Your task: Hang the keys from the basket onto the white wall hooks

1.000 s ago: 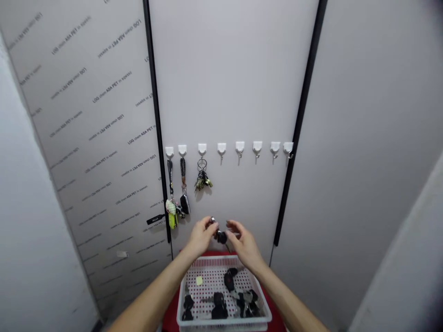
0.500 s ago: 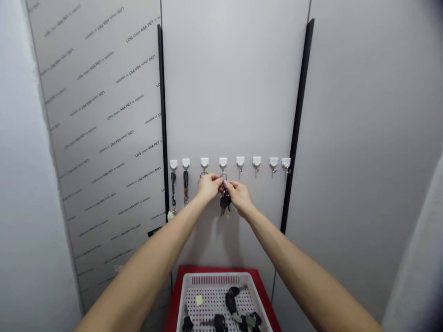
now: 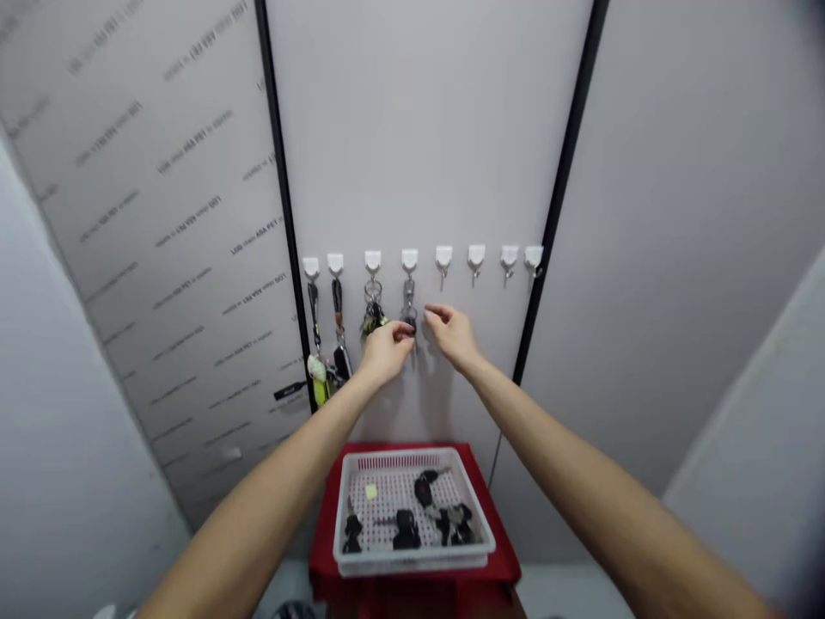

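Note:
A bunch of keys [image 3: 408, 297] hangs by a metal clasp and ring from the fourth white hook [image 3: 409, 258] on the pale panel. My left hand [image 3: 385, 351] is at its lower end, thumb and forefinger closed around the dark part of a key; the exact contact is blurred. Just to the right, my right hand [image 3: 452, 335] holds nothing, its fingers apart and clear of the bunch. Partly behind my left hand, a second bunch of keys [image 3: 372, 316] hangs on a ring from the third hook.
Two keys on dark straps [image 3: 314, 314] hang further left, one with a green tag [image 3: 320, 392]. Bare hooks [image 3: 476, 256] continue to the right. Below, a white plastic basket [image 3: 412, 559] with several keys and a yellow piece [image 3: 370, 491] stands on a red surface [image 3: 330, 481].
My right hand has come off the bunch and moved right. My left hand has slid lower, from the ring to the keys. The view has tilted down, showing more of the basket.

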The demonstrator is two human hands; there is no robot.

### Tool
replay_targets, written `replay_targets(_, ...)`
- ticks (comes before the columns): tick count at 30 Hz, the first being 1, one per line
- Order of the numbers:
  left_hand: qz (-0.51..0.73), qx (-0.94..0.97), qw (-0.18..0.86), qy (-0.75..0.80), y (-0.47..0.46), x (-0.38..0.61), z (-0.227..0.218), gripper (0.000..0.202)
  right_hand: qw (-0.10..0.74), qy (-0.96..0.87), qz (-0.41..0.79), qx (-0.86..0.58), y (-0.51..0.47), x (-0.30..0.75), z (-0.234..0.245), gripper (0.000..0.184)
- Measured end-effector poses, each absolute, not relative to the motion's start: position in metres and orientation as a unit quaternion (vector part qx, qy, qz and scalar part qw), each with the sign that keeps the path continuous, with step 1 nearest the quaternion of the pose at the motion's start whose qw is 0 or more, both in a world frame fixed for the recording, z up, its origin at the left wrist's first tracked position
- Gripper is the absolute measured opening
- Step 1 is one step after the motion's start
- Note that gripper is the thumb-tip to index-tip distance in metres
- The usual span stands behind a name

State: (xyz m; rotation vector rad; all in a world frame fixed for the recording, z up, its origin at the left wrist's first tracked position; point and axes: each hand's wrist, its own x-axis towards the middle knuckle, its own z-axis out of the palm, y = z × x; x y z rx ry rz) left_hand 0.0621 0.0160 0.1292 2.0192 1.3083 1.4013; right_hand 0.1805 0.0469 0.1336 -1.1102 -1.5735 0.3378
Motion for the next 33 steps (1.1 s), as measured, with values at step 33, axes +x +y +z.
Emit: replay_targets(33, 0.168, 0.753, 0.331, 0.544, -0.025, 0.037, -0.068, 0.021, 0.008, -0.859, 0.023, -0.511, -0.030, 0.213, -0.052, 0.019)
